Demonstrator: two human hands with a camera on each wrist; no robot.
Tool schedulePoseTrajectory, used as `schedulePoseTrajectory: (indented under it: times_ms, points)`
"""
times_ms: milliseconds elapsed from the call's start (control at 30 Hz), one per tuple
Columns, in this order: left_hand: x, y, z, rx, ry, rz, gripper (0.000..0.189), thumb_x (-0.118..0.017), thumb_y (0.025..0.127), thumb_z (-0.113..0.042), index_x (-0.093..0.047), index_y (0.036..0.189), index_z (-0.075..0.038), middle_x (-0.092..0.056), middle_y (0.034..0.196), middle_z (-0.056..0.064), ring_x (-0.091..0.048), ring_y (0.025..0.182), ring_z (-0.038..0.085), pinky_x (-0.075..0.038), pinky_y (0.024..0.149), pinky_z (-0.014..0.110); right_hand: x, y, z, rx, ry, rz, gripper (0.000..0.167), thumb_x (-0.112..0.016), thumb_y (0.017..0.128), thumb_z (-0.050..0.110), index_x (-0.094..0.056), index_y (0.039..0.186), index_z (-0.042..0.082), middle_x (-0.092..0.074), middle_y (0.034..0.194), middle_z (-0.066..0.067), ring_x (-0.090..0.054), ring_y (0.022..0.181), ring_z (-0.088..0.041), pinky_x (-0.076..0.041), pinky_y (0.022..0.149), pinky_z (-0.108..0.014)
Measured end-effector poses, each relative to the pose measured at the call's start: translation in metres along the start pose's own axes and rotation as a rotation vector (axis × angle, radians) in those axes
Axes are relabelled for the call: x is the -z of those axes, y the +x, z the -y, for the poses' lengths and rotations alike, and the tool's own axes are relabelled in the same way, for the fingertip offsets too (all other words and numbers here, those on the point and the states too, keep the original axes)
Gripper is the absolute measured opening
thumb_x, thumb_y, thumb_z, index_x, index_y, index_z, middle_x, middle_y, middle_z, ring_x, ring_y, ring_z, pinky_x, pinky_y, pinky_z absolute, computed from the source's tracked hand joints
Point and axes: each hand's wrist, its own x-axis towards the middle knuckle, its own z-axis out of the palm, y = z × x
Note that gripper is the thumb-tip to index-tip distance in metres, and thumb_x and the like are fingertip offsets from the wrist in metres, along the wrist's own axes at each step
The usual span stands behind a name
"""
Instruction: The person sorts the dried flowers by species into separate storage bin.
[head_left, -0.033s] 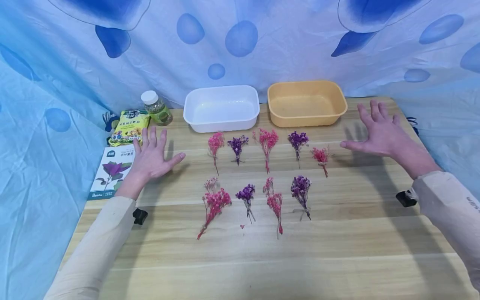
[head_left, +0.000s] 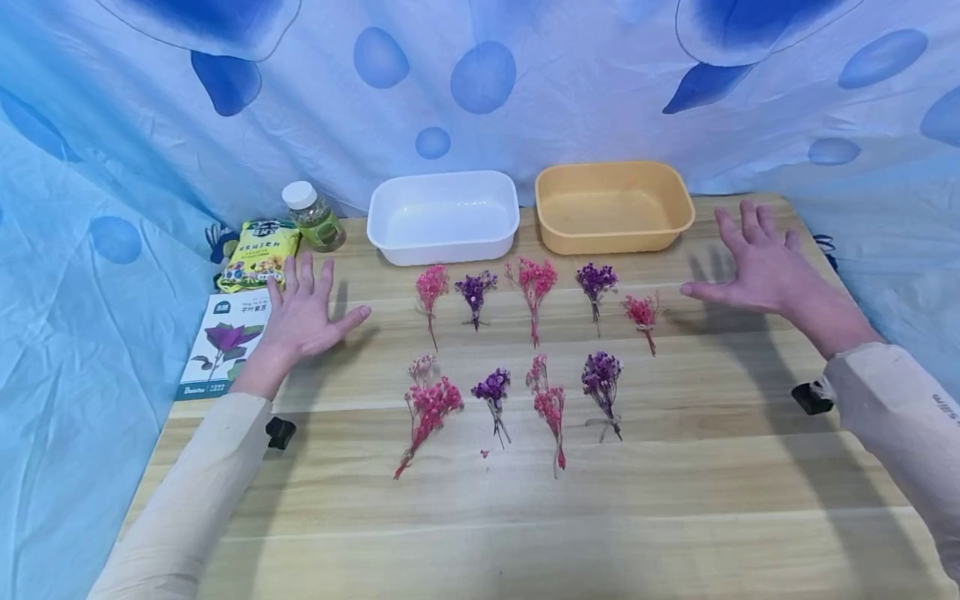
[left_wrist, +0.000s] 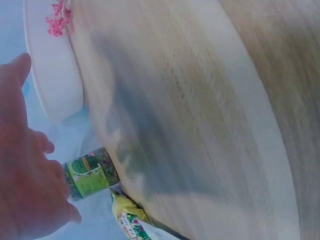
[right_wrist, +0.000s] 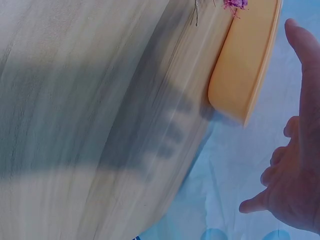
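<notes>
Nine flower bunches [head_left: 535,282] lying front to front-right of white tub [head_left: 444,208], stems mostly pointing away. Pink bunch [head_left: 431,287] lying just before tub, nearer left hand [head_left: 302,321]; red bunch [head_left: 641,312] lying rightmost from tub, nearer right hand [head_left: 767,273]. Both hands hovering, splayed wide, gripping nothing. Blooms looking dry, frothy; stems thin; tub smooth, round-cornered.

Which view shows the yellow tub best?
Head: the whole yellow tub is in frame, rim and inside visible. Right wrist catches only part of it, cut off at the top edge; left wrist doesn't show it.
</notes>
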Motion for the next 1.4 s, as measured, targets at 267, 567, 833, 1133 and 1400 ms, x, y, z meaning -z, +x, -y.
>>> schedulePoseTrajectory:
  times_ms: [267,567,833,1133,1400]
  points:
    - [0.008,0.019,-0.007,0.011,-0.204,-0.232,0.066,-0.06,0.099,-0.035,-0.043,0.144,0.01,-0.056,0.133,0.03,-0.057,0.116,0.049,-0.042,0.102,0.059,0.002,0.005,0.037,0.108,0.117,-0.188,0.092,-0.066,0.093,0.047,-0.025,0.153,-0.009,-0.043,0.138,-0.041,-0.049,0.119,-0.059,-0.046,0.089,-0.07]
    - [0.002,0.062,-0.02,0.017,-0.474,-0.231,0.059,-0.068,0.095,-0.022,-0.047,0.142,0.008,-0.056,0.134,0.029,-0.056,0.12,0.045,-0.047,0.1,0.055,-0.022,0.022,0.159,0.257,0.582,-0.063,0.052,-0.073,0.092,0.012,-0.052,0.135,-0.011,-0.07,0.108,-0.023,-0.069,0.089,-0.034,-0.06,0.075,-0.04]
    - [-0.003,0.096,-0.018,-0.062,-0.512,-0.195,0.083,-0.076,0.088,-0.034,-0.037,0.151,0.001,-0.033,0.156,0.025,-0.027,0.144,0.041,-0.016,0.116,0.062,-0.039,0.045,0.255,0.233,0.737,0.193,0.059,-0.074,0.092,0.019,-0.05,0.14,-0.005,-0.068,0.111,-0.014,-0.069,0.084,-0.023,-0.057,0.083,-0.036]
    - [-0.004,0.11,-0.019,-0.041,-0.476,-0.117,0.094,-0.076,0.087,-0.042,-0.027,0.155,0.002,-0.024,0.16,0.024,-0.022,0.145,0.042,-0.014,0.118,0.059,-0.064,0.073,0.314,0.107,0.748,0.19,0.068,-0.075,0.091,0.02,-0.042,0.144,-0.008,-0.068,0.103,-0.013,-0.072,0.07,-0.025,-0.058,0.08,-0.033]
    - [-0.007,0.113,-0.014,-0.036,-0.449,-0.115,0.098,-0.074,0.087,-0.044,-0.023,0.156,0.004,-0.023,0.161,0.024,-0.022,0.146,0.041,-0.016,0.119,0.054,-0.082,0.089,0.337,0.09,0.714,0.124,0.073,-0.078,0.089,0.019,-0.04,0.144,-0.009,-0.065,0.081,-0.006,-0.063,0.058,-0.018,-0.053,0.055,-0.026]
